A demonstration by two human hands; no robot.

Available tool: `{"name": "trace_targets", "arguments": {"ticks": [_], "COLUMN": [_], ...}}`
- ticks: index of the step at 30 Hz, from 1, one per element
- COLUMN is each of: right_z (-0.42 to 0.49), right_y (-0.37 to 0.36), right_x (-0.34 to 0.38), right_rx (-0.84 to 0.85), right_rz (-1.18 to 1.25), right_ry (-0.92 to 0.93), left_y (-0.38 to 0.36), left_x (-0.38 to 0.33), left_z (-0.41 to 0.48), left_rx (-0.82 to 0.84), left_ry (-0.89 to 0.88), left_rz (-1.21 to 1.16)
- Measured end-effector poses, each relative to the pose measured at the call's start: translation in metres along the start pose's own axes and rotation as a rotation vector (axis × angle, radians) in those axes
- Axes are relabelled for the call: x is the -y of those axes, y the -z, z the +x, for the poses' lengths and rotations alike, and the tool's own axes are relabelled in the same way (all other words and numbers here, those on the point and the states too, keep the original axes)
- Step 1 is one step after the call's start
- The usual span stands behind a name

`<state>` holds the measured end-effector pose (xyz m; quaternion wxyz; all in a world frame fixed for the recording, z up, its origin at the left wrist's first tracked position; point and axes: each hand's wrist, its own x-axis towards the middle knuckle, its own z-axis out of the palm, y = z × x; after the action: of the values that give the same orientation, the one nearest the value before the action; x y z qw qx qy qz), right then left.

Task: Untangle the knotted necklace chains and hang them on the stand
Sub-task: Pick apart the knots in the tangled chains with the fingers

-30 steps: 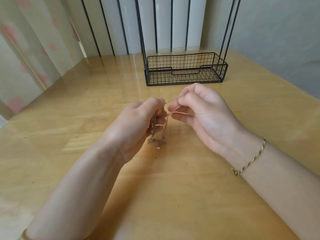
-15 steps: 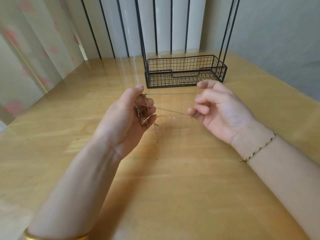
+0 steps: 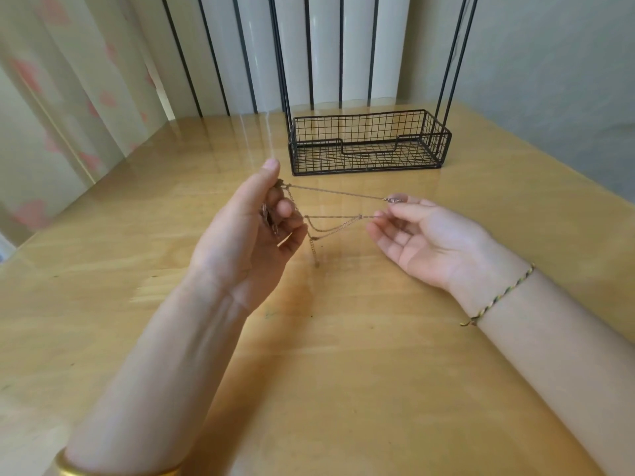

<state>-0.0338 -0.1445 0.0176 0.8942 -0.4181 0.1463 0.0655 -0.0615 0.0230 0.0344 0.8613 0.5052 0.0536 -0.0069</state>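
Chains [image 3: 338, 193] stretch above the bench [image 3: 343, 355] between both hands. Left hand [image 3: 252, 238] grips the bunched tangle in curled fingers; right hand [image 3: 424, 237] pinches two strand ends, a small knot just beside its fingertips. Stand [image 3: 369, 141] sits behind, apart.

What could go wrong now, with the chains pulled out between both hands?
1. The chains run taut from the left hand to the right hand; pulling further apart could cinch the small knot on the middle strand tighter.
2. The right hand pinches only the strand ends near the clasp; a slip could let them spring loose and re-tangle.
3. The loose tail hangs near the table and could snag.
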Motion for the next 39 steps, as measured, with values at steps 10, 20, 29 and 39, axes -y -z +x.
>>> {"name": "trace_targets", "arguments": {"ticks": [10,20,29,39], "right_z": [-0.004,-0.005,-0.008,-0.004], "right_y": [-0.002,-0.009,-0.005,0.003], "right_x": [-0.001,-0.005,-0.004,0.006], "right_rx": [0.051,0.133,0.154,0.179], "right_rz": [-0.012,-0.149,-0.603,-0.015], "right_ry": [-0.066,0.066,0.240,-0.124], "left_y": [0.006,0.002,-0.002,0.001], "left_x": [-0.002,0.004,0.002,-0.002], "left_z": [0.001,-0.001,-0.007,-0.007], "left_rx": [0.041,0.067,0.095,0.070], "left_ry": [-0.080,-0.092,-0.145,-0.081], "left_rz": [-0.011,0.052,0.087,0.190]}}
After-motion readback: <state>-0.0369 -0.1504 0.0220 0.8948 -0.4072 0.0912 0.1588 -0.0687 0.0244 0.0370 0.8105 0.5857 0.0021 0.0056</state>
